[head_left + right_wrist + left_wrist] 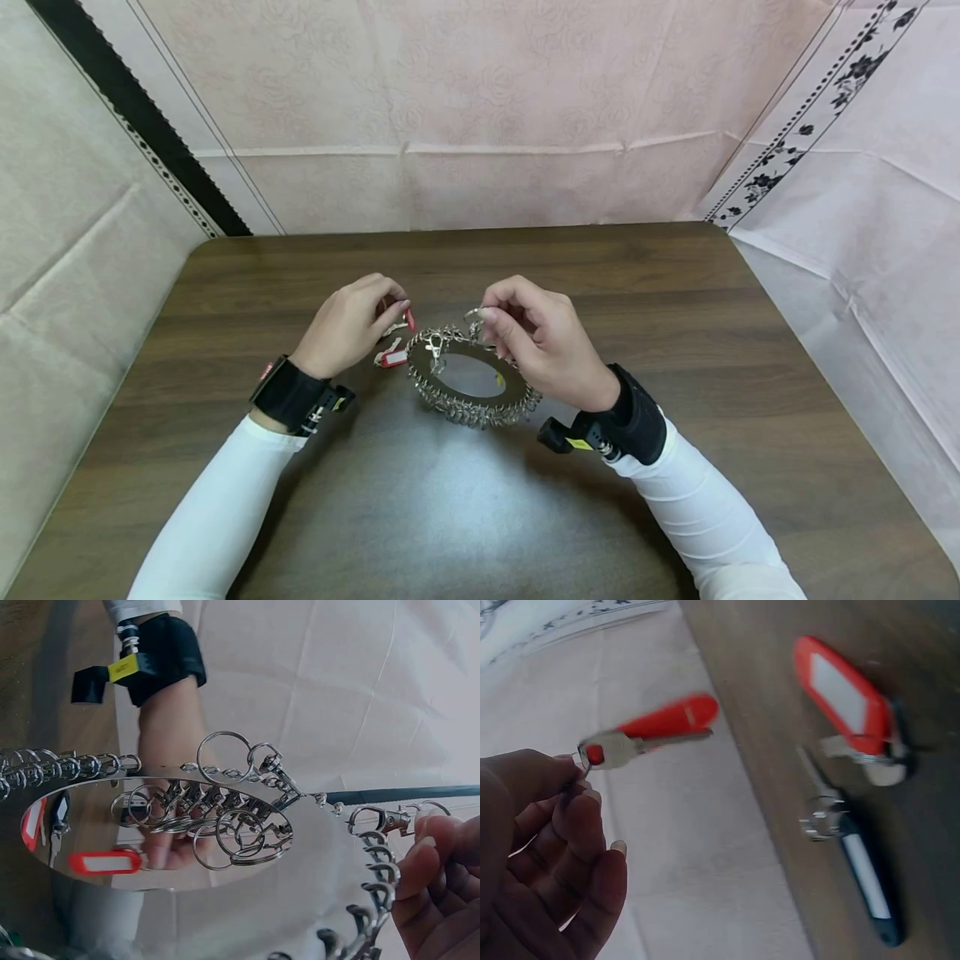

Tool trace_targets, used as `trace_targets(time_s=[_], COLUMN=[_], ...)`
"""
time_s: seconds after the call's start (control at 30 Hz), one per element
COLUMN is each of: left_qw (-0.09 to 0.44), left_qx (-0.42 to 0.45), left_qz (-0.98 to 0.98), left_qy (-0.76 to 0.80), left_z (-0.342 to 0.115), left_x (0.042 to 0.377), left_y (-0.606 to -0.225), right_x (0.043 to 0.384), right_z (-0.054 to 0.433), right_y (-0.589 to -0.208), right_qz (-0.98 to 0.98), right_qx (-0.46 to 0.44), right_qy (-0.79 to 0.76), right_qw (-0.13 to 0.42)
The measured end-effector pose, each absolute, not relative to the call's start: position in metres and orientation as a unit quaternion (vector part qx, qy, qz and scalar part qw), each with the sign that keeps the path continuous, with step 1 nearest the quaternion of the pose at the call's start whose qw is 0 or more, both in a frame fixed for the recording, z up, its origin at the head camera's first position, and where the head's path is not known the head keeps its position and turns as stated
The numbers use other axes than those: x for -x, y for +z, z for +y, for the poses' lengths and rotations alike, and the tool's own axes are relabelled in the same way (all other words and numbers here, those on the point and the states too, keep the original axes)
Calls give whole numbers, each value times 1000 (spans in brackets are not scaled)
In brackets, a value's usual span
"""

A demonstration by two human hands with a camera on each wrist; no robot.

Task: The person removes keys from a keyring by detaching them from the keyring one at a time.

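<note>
My left hand pinches a key ring carrying a silver key and a red key tag, held left of a round metal rack. Swivel clasps and hooks crowd the rack's rim. With thumb and fingertips, my right hand pinches a thin ring on a swivel clasp at the rack's far side. Another clasp with a loose ring stands on the rim nearer the left hand. The left fingers show in the rack's oval middle in the right wrist view.
Beside the rack lie a red-and-white tag with a key and, in the left wrist view, a key with a black tag. The brown wooden table meets pale cloth at the back and sides.
</note>
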State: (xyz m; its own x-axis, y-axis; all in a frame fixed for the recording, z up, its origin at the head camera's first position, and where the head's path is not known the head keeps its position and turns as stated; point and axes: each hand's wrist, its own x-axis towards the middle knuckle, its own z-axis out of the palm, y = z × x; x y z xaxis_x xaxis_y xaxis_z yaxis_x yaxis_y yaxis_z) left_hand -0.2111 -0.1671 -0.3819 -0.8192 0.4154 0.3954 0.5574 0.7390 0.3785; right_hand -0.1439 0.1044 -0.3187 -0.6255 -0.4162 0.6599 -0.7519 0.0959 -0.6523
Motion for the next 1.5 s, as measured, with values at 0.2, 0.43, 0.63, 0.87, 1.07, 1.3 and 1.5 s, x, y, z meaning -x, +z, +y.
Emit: trace_targets(time_s=[0.2, 0.43, 0.63, 0.87, 1.07, 1.3, 1.5], left_qw=[88, 49, 43, 17, 9, 11, 46], left_qx=[236, 211, 189, 162, 160, 167, 184], left_qz=[-937, -944, -953, -962, -963, -962, -958], left_qy=[-242, -249, -232, -219, -216, -215, -214], left_z=[-171, -174, -178, -180, -180, -177, -173], left_x=[220, 225, 226, 226, 226, 227, 223], left_y=[-396, -404, -407, -408, -408, -407, -400], right_x=[144, 145, 145, 145, 145, 145, 146], right_z=[105, 105, 106, 106, 106, 106, 106], right_y=[-317, -317, -317, -318, -318, -319, -319], right_qz=[-725, -724, -719, -717, -718, -720, -719], right_qx=[-403, -400, -399, -398, -396, -394, -395], right_qy=[536, 539, 549, 552, 554, 554, 555], right_qw=[156, 157, 151, 149, 143, 141, 139])
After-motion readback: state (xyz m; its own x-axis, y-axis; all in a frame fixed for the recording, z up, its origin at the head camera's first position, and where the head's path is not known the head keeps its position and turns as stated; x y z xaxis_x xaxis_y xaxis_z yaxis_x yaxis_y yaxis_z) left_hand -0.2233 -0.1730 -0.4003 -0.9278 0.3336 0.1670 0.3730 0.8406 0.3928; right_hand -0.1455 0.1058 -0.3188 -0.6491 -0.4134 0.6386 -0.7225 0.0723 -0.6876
